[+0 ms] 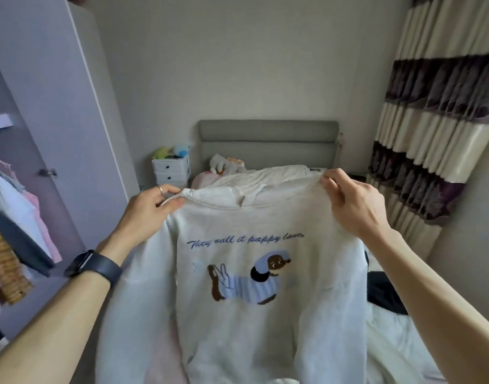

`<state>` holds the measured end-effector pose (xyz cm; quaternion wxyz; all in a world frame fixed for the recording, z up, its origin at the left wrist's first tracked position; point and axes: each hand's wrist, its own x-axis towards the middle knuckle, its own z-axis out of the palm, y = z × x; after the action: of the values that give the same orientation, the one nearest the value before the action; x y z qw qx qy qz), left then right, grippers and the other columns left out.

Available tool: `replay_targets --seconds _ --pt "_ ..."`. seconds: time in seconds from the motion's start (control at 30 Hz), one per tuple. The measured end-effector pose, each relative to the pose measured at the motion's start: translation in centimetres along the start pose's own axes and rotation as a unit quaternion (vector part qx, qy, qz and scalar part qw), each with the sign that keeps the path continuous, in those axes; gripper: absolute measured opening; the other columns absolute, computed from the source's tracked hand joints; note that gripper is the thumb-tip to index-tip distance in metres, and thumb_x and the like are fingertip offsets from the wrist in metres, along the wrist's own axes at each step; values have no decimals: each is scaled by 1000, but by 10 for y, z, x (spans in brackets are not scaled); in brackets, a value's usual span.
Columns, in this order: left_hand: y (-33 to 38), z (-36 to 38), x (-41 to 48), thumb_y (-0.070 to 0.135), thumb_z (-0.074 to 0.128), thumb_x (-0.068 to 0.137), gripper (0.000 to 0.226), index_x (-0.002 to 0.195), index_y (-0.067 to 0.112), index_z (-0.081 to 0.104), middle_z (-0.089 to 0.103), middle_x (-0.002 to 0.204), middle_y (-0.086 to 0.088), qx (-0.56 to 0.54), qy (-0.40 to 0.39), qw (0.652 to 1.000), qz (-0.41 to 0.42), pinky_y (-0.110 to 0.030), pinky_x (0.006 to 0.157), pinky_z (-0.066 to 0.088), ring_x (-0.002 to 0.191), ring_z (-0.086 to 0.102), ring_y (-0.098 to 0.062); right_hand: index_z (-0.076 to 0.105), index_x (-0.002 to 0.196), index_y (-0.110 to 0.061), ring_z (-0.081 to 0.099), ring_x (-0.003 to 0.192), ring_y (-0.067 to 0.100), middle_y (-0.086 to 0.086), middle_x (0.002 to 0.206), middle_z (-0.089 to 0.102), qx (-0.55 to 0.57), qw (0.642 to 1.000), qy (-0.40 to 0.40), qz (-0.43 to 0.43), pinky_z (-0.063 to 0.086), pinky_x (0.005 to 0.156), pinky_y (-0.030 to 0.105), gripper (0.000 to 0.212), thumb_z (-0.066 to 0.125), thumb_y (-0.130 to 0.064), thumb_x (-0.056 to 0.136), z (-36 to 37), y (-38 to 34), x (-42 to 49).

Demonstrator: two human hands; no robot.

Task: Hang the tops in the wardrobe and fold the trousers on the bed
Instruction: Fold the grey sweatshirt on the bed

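Left hand (152, 207), right hand (354, 203) apparently pinch sweatshirt (265, 322) shoulders.

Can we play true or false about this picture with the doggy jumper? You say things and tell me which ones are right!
1. The left hand and right hand hold the white sweatshirt up by its shoulders. True.
2. The sweatshirt shows a cat. False: its picture is a brown dog in blue stripes.
3. The watch is on the right wrist. False: it is on the left wrist.
4. Clothes hang in the open wardrobe on the left. True.
5. The curtain is plain green. False: it has cream and dark purple bands.
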<state>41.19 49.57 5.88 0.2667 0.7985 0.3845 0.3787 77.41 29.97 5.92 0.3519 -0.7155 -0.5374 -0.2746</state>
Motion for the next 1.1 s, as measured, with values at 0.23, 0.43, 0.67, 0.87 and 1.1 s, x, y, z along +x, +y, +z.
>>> replay_targets --seconds 0.23,0.43,0.67,0.87,1.1 --pt "-10 33 -56 51 67 92 14 101 41 70 73 94 21 85 -48 995 -28 -29 84 52 95 66 -1 58 112 -27 65 66 36 4 77 70 -15 998 -57 -8 43 54 33 24 46 -47 103 -18 23 -75" --pt "-38 55 -67 60 60 91 17 103 47 64 73 101 18 141 -61 987 -44 -40 86 54 100 68 -13 55 117 -30 63 64 32 1 83 71 -9 991 -135 0 35 50 30 28 38 -48 104 6 30 -98" --pt "-76 100 -4 51 62 95 10 100 44 67 72 99 17 112 -75 990 -50 -37 80 53 93 65 -12 56 117 -29 63 66 31 -5 88 72 -37 987 -157 21 28 48 26 25 40 -45 105 84 62 -58" --pt "-160 163 132 39 64 97 14 102 28 70 71 79 -5 69 -85 991 -78 -18 60 41 73 63 -19 58 117 -26 61 62 31 -4 84 70 -59 982 -171 50 39 50 30 27 41 -44 106 220 96 23" --pt "-289 266 234 61 52 87 21 100 48 61 72 96 1 75 -149 975 -150 -42 76 55 88 66 -27 53 119 -31 65 74 35 -3 99 67 -99 953 -251 139 39 55 32 31 31 -49 106 351 130 33"
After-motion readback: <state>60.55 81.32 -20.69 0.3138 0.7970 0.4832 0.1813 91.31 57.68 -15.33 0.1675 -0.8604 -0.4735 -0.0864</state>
